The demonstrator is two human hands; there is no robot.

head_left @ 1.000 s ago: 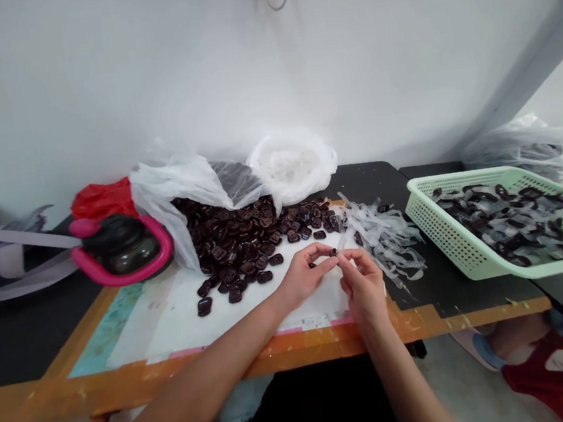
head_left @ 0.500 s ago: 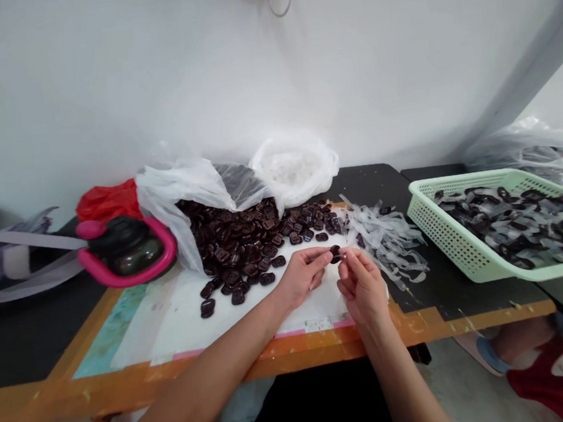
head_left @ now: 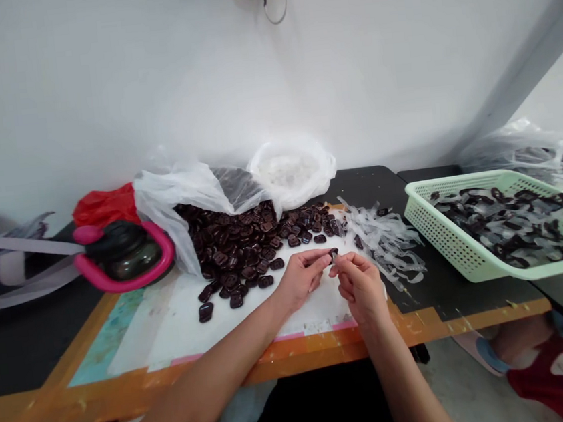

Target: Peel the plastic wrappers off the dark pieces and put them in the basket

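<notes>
My left hand (head_left: 302, 277) and my right hand (head_left: 361, 286) meet over the white sheet (head_left: 172, 320) near the table's front edge. Both pinch one small dark brown plastic piece (head_left: 333, 254) between their fingertips. A big heap of the same dark pieces (head_left: 244, 242) spills from a clear plastic bag (head_left: 178, 188) just behind my left hand. Just right of my hands lies a pile of thin clear plastic strips (head_left: 385, 240).
A pale green basket (head_left: 440, 238) with dark pieces and strips sits at the right. At the left are a pink-handled dark bottle (head_left: 122, 254) and a red bag (head_left: 102, 204). A white bag (head_left: 291, 166) stands behind the heap. The table's orange edge (head_left: 297, 364) runs below my hands.
My hands have stayed together over the sheet. The dark piece between the fingertips has turned slightly and my right hand's fingers have closed in on it.
</notes>
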